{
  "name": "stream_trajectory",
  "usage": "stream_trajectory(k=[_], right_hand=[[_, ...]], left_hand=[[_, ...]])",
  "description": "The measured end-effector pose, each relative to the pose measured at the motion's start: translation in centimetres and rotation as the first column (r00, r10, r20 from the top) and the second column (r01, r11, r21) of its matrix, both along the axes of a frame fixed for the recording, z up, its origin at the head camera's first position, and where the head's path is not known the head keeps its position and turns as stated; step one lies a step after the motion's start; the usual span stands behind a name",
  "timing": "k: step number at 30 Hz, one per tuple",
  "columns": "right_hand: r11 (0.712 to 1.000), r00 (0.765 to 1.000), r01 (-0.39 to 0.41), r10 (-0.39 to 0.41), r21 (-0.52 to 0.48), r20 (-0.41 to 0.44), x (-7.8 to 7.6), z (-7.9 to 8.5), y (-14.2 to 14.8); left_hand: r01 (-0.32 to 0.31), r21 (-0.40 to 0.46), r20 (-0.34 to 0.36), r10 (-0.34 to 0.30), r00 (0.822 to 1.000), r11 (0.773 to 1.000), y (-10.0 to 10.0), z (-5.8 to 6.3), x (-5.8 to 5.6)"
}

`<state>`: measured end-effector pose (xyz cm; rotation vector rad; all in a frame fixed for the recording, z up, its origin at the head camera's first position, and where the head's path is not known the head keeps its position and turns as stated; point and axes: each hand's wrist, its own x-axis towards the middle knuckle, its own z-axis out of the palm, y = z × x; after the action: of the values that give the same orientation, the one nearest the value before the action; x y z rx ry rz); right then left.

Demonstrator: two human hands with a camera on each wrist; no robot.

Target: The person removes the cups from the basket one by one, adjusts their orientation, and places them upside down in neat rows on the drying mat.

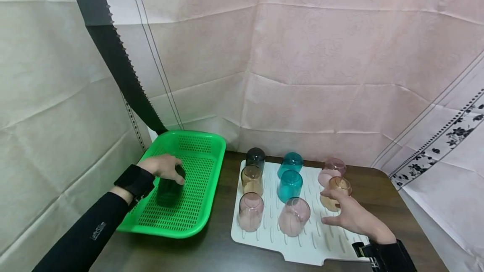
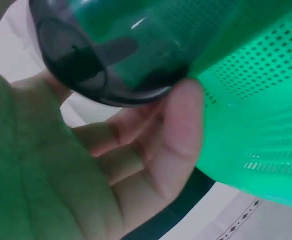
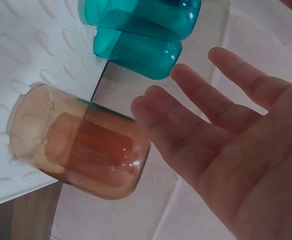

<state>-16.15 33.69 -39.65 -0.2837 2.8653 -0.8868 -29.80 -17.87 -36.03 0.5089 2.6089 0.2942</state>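
My left hand [image 1: 164, 167] is inside the green basket [image 1: 217, 171], its fingers curled round the base end of a dark, see-through glass [image 1: 169, 192]. In the left wrist view the smoky glass [image 2: 116, 55] lies against fingers and thumb, with the perforated basket wall [image 2: 255, 115] beyond it. Over the right part of a white drainer tray [image 1: 272, 238], my right hand [image 1: 353, 217] spreads its fingers next to an upside-down amber glass [image 1: 341, 183]. Seen from the right wrist, that amber glass [image 3: 86, 145] stands on the tray by the fingertips; whether they touch cannot be told.
Upside-down glasses stand in rows on the tray: dark [image 1: 255, 156], amber [image 1: 251, 179] and pink [image 1: 251, 212] at left; two teal [image 1: 290, 186] and a pink [image 1: 294, 217] in the middle; a pink one [image 1: 334, 166] behind the right amber glass. Cloth walls [image 1: 321, 74] rise behind the brown table [image 1: 159, 251].
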Motion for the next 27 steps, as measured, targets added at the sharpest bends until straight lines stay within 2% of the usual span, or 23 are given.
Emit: stream_trajectory(k=[3,8,11,15,17,20,27], right_hand=[[1.000,1.000,-0.003,0.003,0.013,-0.020,0.0,0.3,-0.1],[1.000,0.999,-0.006,0.007,0.028,-0.042,0.0,0.6,-0.4],[1.000,0.999,-0.013,0.014,0.024,-0.050,0.1,0.8,-0.5],[1.000,0.998,-0.023,0.024,0.021,-0.060,0.1,0.9,-0.6],[0.999,0.998,-0.024,0.026,0.023,-0.063,0.1,1.1,-0.7],[0.999,0.997,-0.027,0.028,0.023,-0.065,0.1,1.4,-0.8],[0.999,0.993,-0.053,0.053,0.007,-0.101,0.5,2.2,-1.5]], left_hand=[[0.014,0.040,-0.056,-0.012,0.998,0.999,0.1,0.3,0.2],[0.018,0.149,-0.148,0.004,0.989,0.989,-0.1,0.5,0.6],[0.028,0.218,-0.198,0.016,0.980,0.976,-0.4,0.5,0.8],[0.030,0.331,-0.241,0.053,0.969,0.943,-0.6,0.3,1.3],[0.028,0.394,-0.247,0.077,0.966,0.919,-0.5,0.3,1.6],[0.012,0.506,-0.219,0.116,0.969,0.862,-0.1,0.4,2.3],[-0.022,0.735,-0.098,0.137,0.986,0.678,1.8,0.8,4.0]])
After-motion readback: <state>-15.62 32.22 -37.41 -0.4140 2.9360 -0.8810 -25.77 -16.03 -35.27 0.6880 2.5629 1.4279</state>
